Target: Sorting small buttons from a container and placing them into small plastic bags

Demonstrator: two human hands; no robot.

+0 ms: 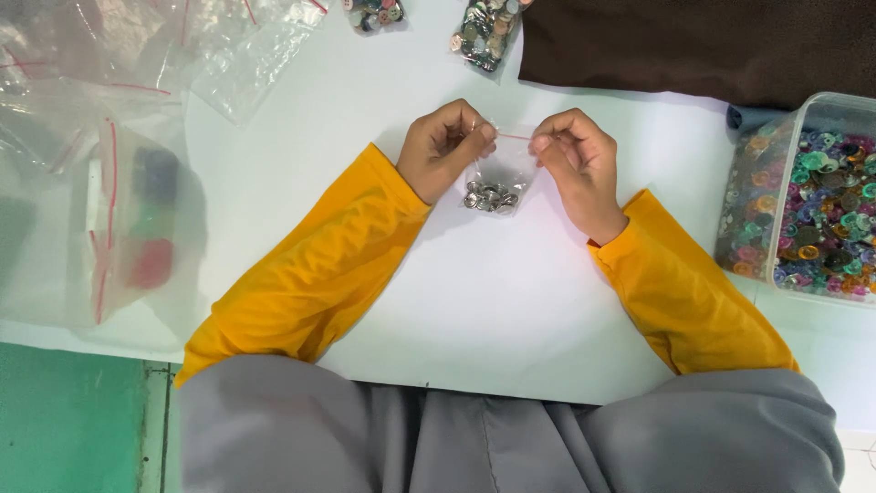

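One small clear zip bag [500,178] is held upright over the white desk [474,310] by two hands. The left hand [444,146] is closed in a pinch on the bag's top left corner, and the right hand [575,160] is closed in a pinch on the top right corner, so that the red seal line is stretched between the fingertips. A small heap of silvery round pieces [491,196] is seen at the bottom of the bag; their number cannot be counted. Both arms are covered by yellow sleeves [310,274], and grey cloth is spread across the lap below.

Two further filled small bags [486,29] are laid at the far edge of the desk, well apart from the hands. One clear plastic tub [808,196] filled with many-coloured round pieces is set at the right, near the right forearm. A loose pile of larger clear bags with red lines [100,164] is lying at the left; dark, green and red shapes are blurred inside one, possibly more containers. One dark brown cloth [693,41] is laid at the top right
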